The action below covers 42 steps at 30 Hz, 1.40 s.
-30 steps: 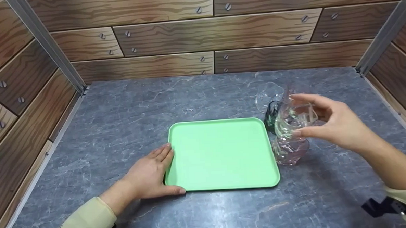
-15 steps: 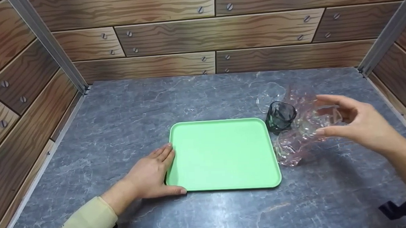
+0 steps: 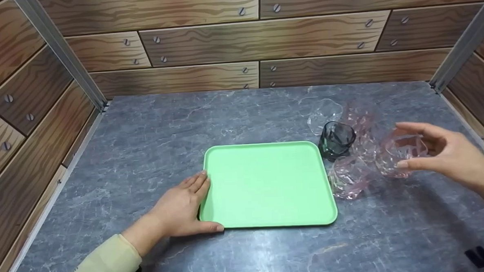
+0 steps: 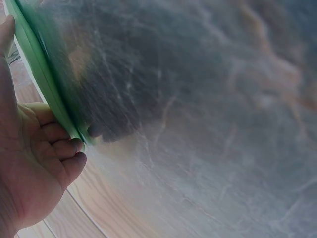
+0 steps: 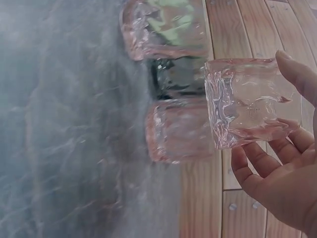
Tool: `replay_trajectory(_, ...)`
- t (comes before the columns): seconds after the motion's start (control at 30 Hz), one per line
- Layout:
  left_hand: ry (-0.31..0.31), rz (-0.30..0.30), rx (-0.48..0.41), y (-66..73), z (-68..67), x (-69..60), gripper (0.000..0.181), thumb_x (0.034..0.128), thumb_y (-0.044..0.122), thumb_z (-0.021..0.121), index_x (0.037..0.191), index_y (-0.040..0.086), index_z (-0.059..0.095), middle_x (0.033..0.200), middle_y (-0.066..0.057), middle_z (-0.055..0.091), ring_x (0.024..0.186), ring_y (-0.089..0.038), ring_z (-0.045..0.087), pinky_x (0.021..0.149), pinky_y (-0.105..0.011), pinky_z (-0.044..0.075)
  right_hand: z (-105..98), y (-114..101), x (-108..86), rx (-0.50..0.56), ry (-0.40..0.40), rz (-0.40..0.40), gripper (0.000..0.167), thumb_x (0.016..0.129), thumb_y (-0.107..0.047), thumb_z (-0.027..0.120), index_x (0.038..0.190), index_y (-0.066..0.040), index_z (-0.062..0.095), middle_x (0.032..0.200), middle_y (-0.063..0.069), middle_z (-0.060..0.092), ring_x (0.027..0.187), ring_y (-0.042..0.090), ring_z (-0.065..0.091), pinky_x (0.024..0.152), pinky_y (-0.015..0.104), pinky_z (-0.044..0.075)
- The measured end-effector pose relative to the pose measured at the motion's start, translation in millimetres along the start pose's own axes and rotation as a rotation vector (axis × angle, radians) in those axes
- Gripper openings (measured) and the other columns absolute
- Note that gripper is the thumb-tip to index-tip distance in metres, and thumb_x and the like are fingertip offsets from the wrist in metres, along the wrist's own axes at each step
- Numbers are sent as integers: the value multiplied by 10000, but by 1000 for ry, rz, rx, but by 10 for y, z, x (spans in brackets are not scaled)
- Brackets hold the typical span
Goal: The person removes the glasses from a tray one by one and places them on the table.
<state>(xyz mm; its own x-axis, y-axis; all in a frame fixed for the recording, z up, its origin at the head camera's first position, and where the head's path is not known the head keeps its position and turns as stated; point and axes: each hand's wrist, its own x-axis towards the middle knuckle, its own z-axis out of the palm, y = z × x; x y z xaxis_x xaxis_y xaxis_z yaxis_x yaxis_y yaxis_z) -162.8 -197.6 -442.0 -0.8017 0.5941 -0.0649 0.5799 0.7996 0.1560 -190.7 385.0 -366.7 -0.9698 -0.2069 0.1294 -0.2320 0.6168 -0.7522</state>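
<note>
In the head view, a light green tray (image 3: 268,184) lies on the grey table. My left hand (image 3: 179,206) rests against its near left corner, fingers along the left edge, thumb along the front. In the left wrist view, the fingertips touch the tray's rim (image 4: 42,69). My right hand (image 3: 451,155) holds a pink-tinted glass tumbler (image 5: 252,101) between thumb and fingers, above the table. Left of it stand a dark grey tumbler (image 3: 337,141), a pink tumbler (image 3: 349,178) by the tray's right edge, and other see-through tumblers partly overlapping.
Behind the dark tumbler stand a clear tumbler (image 3: 325,116) and a pink tumbler (image 3: 358,113). Wood-patterned panels (image 3: 205,45) enclose the grey marbled table (image 3: 164,127) at the back and sides.
My right hand has moved right and slightly nearer with the held tumbler, away from the tray. The dark tumbler has come into full view. My left hand stays at the tray.
</note>
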Motion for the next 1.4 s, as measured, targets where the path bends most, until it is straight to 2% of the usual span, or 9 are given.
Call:
replay_trajectory(0.2, -18, -9, -6, 6, 7, -14, 1285, 856, 926, 503, 1611, -98, 322, 1671, -303, 281, 1568, -412, 280, 1265, -501, 298, 29, 148, -50, 66, -81, -19, 827, 869, -1, 862, 1596, -108, 481, 1289, -23, 720, 1049, 144, 702, 782, 274, 624)
replay_trajectory(0.43, -14, -7, -4, 13, -2, -10, 1273, 859, 917, 514, 1605, -100, 341, 1668, -307, 286, 1557, -426, 298, 1260, -510, 307, 140, 238, -103, 70, -117, 10, 824, 866, -20, 869, 1589, -92, 482, 1324, 1, 698, 1107, 124, 679, 846, 247, 599)
replay_trajectory(0.57, -16, -6, -7, 14, -6, -11, 1271, 859, 917, 514, 1604, -98, 343, 1669, -305, 285, 1558, -425, 295, 1259, -512, 307, 181, 267, -124, 73, -125, 19, 813, 861, -29, 876, 1578, -88, 497, 1330, 21, 699, 1114, 127, 675, 840, 258, 600)
replay_trajectory(0.83, -21, -17, -1, 7, -1, -17, 1282, 853, 929, 501, 1611, -92, 335, 1677, -293, 277, 1568, -408, 280, 1264, -506, 299, 236, 313, -132, 91, -135, 12, 796, 865, -29, 875, 1569, -66, 507, 1349, -24, 689, 1147, 73, 672, 846, 250, 601)
replay_trajectory(1.0, -14, -13, -3, -1, 14, -6, 1272, 858, 922, 507, 1610, -89, 339, 1676, -290, 285, 1564, -407, 293, 1263, -504, 303, 259, 314, -122, 105, -132, -3, 797, 853, -12, 878, 1562, -66, 519, 1357, 5, 695, 1164, 83, 679, 864, 244, 598)
replay_trajectory(1.4, -30, -16, -8, 0, -15, 10, 1279, 855, 926, 504, 1614, -88, 330, 1682, -288, 271, 1568, -406, 281, 1266, -502, 296, 289, 354, -122, 117, -132, 13, 807, 849, -10, 881, 1565, -68, 513, 1357, -32, 684, 1163, 79, 675, 860, 255, 602)
